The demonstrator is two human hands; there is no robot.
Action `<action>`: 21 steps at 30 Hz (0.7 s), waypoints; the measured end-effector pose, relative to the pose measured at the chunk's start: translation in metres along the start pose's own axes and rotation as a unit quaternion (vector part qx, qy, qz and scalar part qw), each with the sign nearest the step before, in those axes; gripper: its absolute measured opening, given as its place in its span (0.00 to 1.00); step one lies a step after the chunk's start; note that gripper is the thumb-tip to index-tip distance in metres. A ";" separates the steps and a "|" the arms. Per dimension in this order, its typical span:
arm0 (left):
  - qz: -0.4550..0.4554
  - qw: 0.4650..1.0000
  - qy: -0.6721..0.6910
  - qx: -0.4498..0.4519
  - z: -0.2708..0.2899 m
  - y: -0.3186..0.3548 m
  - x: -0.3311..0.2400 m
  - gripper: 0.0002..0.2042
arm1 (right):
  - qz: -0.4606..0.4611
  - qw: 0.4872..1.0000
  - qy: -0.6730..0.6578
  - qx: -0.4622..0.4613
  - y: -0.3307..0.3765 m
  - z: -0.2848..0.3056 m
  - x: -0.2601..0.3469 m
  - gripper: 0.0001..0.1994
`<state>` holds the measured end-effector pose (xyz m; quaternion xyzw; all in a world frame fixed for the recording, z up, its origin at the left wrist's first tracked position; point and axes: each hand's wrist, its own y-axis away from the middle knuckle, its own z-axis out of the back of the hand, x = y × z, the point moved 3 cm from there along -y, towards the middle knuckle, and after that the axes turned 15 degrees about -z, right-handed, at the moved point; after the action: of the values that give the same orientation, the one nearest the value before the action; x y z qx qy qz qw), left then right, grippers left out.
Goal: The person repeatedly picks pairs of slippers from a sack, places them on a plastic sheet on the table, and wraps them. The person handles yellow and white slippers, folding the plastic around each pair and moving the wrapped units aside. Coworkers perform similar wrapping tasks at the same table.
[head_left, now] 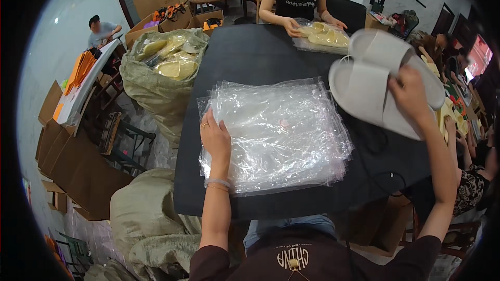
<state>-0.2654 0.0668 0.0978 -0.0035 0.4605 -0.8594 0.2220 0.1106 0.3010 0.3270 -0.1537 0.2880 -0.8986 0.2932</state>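
Observation:
A thick stack of clear plastic bags (276,135) lies in the middle of the dark table. My left hand (215,138) rests on the stack's left edge, its fingers stretched out and nothing gripped. On the right, a pair of pale grey slide slippers (359,86) is held up over the table, one overlapping the other. My right hand (409,91) is closed on the nearer slipper by its strap and edge; part of its fingers is hidden. Across the table a co-worker's hands (297,27) hold a clear bag of yellow slippers (325,36).
A large woven sack (161,88) of bagged yellow slippers stands against the table's left side. Another sack (140,213) sits by the near left corner. A thin dark cable (383,177) runs over the black table (250,47) at right. Other people work at both sides.

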 end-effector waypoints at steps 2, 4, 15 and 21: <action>-0.118 0.990 0.054 0.048 0.002 -0.004 -0.001 0.21 | -0.054 0.991 -0.124 -0.013 -0.011 -0.001 0.020 0.13; -0.177 0.975 0.064 0.118 -0.003 -0.001 -0.011 0.22 | -0.088 0.970 -0.220 0.055 -0.008 -0.003 0.060 0.14; -0.081 0.935 0.120 0.324 -0.034 0.029 0.009 0.24 | 0.008 0.915 -0.365 0.175 0.141 -0.224 0.228 0.16; -0.048 0.945 0.014 0.322 -0.030 0.030 0.008 0.26 | -0.044 0.954 -0.241 0.172 0.124 -0.223 0.175 0.17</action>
<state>-0.2680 0.0729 0.0555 0.0580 0.1615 -0.9716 0.1631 -0.0708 0.2063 0.0952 -0.3259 0.0431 -0.8825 0.3362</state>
